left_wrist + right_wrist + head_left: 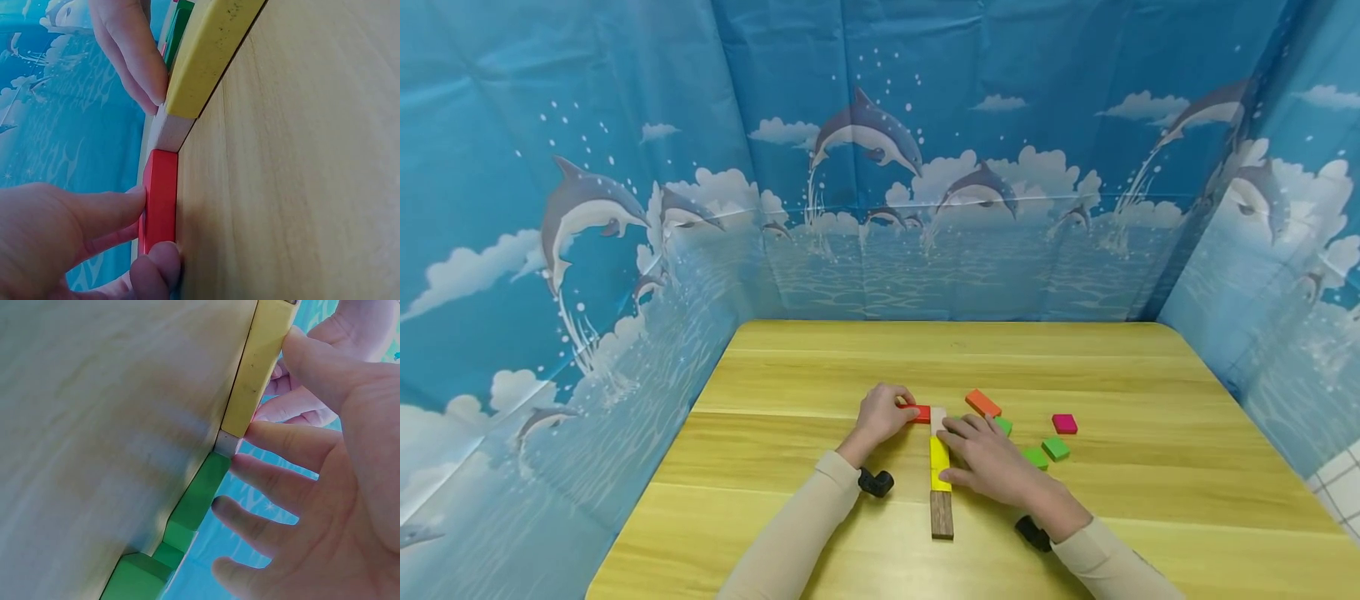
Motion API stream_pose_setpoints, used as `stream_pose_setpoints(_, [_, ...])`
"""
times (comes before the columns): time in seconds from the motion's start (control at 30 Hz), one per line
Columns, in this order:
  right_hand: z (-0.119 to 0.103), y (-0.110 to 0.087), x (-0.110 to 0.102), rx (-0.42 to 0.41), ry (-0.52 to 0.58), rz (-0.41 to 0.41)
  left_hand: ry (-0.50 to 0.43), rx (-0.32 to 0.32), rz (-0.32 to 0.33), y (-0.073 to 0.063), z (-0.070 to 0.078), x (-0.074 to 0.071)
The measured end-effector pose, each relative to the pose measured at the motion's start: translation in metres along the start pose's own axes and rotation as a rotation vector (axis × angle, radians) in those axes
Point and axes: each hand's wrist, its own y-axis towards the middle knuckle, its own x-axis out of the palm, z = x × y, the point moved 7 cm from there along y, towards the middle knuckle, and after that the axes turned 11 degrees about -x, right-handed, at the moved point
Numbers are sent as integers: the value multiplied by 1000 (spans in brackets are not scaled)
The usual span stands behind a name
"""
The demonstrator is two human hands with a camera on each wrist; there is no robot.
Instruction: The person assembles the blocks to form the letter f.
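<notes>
On the wood-grain tabletop point(850, 358), rectangular blocks form a straight column: a pale block point(937, 419) at the far end, a yellow block point(938, 462) in the middle and a dark brown block point(942, 515) at the near end. A red block point(919, 414) extends to the left from the side of the pale block; the left wrist view shows its end against the pale block.

The left hand point(882, 417) is nearly closed and pinches the red block between thumb and fingers. The right hand point(992, 458) is spread, with no grip evident; its thumb lies at the side of the yellow block, its fingertips along the edge formed by the yellow block, the pale block and a green block point(200, 490). The green block adjoins the pale block on the right.

An orange block point(983, 403) lies beyond the right hand. Farther right lie a small green block point(1056, 449) and a magenta block point(1064, 424). A dolphin-print sheet point(880, 275) hangs behind the tabletop.
</notes>
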Motion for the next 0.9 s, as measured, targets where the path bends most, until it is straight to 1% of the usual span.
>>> stream_pose_setpoints(0.3, [1,1,-3,7,9,-4,-5,1,-5,2,1,0])
stream_pose_setpoints(0.5, [1,1,-3,14,10,-10,-9,7,-2,0,1,-1])
stream_pose_setpoints(0.9, [2,1,-4,20,15,-7,-15,-5,-6,-3,2,-1])
